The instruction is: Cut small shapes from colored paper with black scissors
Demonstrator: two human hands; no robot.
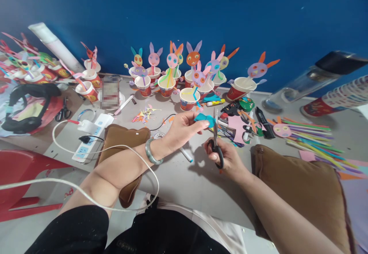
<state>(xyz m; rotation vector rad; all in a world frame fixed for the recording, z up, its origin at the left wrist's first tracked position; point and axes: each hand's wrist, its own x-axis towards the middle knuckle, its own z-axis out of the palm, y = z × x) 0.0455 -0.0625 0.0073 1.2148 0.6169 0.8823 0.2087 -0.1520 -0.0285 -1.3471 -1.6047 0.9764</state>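
My left hand [184,127] pinches a small piece of teal paper [204,120] between thumb and fingers, above the middle of the table. A pair of black-handled scissors [217,152] is in my right hand [228,158], fingers through the loops and blades pointing up and away. The blades stand right at the paper's right edge; whether they touch it I cannot tell. Beneath my hands a marker with a teal end [186,155] lies on the table. Pink paper with cut-outs [237,128] and several pens lie just beyond my right hand.
Paper cups with rabbit-faced figures [188,100] line the blue wall. Brown cushions [299,192] lie under both forearms. A white cable [138,152] loops over my left arm from a power strip [93,137]. Coloured sticks [313,139], a glass bottle [293,87] and stacked cups [336,97] are at right.
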